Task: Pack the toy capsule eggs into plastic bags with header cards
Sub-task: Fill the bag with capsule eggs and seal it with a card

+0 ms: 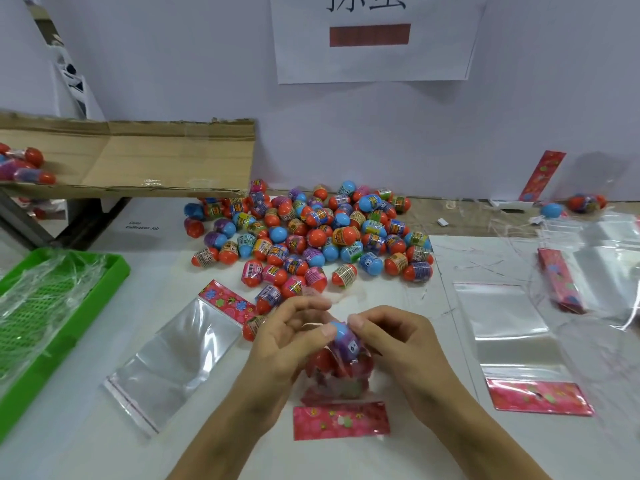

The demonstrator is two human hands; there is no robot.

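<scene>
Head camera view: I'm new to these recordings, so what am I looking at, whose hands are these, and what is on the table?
There is no machine; a person wears one wide-angle camera on the head, looking down at their own hands. The left hand and right hand together hold a blue-topped capsule egg at the mouth of a partly filled plastic bag with a pink header card. Behind lies a pile of capsule eggs. An empty bag lies to the left, beside a green tray. More empty bags lie to the right. A cardboard flap sits at back left.
</scene>
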